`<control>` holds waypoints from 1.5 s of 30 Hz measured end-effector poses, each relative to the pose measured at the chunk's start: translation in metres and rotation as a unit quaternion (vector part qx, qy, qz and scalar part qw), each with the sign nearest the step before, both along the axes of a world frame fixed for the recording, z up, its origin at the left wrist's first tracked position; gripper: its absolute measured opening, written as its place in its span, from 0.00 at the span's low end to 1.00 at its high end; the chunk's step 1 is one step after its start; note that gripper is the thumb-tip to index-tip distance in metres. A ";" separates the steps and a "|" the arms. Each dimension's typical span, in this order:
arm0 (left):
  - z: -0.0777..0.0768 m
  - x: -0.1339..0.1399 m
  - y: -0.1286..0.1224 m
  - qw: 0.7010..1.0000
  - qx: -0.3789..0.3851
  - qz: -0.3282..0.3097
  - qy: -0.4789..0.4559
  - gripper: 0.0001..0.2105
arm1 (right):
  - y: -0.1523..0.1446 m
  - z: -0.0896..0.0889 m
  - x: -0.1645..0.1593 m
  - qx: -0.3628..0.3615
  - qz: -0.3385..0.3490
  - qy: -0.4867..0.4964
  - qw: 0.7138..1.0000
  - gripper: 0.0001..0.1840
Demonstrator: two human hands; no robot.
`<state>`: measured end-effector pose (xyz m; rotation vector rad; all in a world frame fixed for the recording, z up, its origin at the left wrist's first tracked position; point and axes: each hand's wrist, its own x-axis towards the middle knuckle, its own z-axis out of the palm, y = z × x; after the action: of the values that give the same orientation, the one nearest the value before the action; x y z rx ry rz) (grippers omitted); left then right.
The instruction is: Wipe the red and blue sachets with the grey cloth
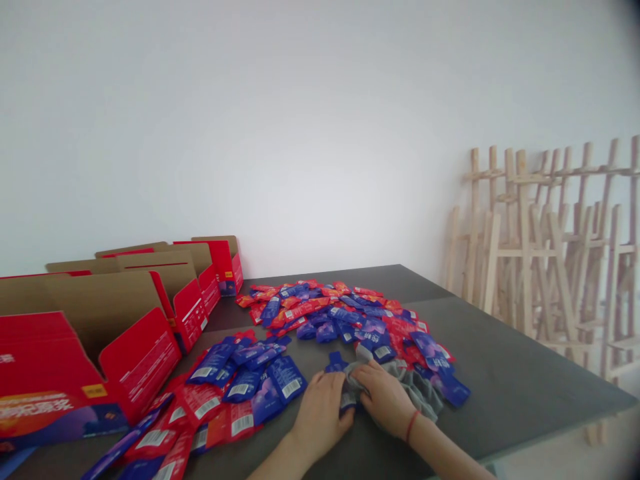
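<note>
Pinching part of a soft, crumpled grey cloth (423,395) in the right grip (387,398), with fingers bent leftward and loose folds spilling to the right over the dark, flat-topped counter (520,373). Resting the left grip (320,405) on a flat, dark-blue foil pouch (337,361), with thumb set apart from fingers; cannot tell whether closed firmly on it. As for the pouch, apparently lying flat under both hands, showing a narrow end just beyond the left fingers, with long axis seemingly running away from the body, nearer the left grip than the right. Judged decisive: cloth to the right of pouch, meeting between the hands. Set between a heap of red and blue pouches (305,310) beyond and a nearer pile of similar pouches (245,383) on the left.
</note>
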<state>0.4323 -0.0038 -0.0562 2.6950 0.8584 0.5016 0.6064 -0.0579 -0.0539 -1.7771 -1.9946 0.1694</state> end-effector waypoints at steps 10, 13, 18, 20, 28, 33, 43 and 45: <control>0.015 -0.053 0.013 0.993 0.061 0.017 0.100 0.20 | -0.023 0.000 -0.001 -0.003 -0.017 0.004 1.000 0.20; 0.020 -0.078 0.024 0.988 0.082 0.062 0.113 0.17 | -0.019 0.002 -0.002 -0.004 -0.036 -0.004 0.999 0.20; 0.030 -0.104 0.027 0.982 0.103 0.087 0.130 0.12 | -0.016 0.001 0.008 0.002 -0.064 -0.026 0.998 0.19; 0.036 -0.093 0.027 0.978 0.115 0.095 0.144 0.14 | -0.014 -0.001 0.011 0.012 -0.049 -0.033 0.998 0.17; 0.048 0.063 0.050 0.989 0.104 0.088 0.050 0.12 | -0.018 -0.003 0.007 0.049 -0.028 0.002 0.998 0.16; 0.038 0.129 0.059 0.992 0.051 0.112 0.035 0.26 | -0.021 -0.003 0.010 0.050 0.014 0.016 0.999 0.14; 0.023 0.062 0.076 0.991 -0.086 0.097 0.020 0.08 | -0.032 0.000 0.023 0.065 0.101 0.084 0.989 0.19; 0.024 0.040 0.077 0.990 -0.102 0.093 0.018 0.09 | -0.032 -0.002 0.032 0.067 0.081 0.095 0.990 0.18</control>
<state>0.4727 0.0732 -0.0319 2.4595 1.1137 0.3806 0.6380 -0.0895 -0.0556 -1.4591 -1.9636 0.2411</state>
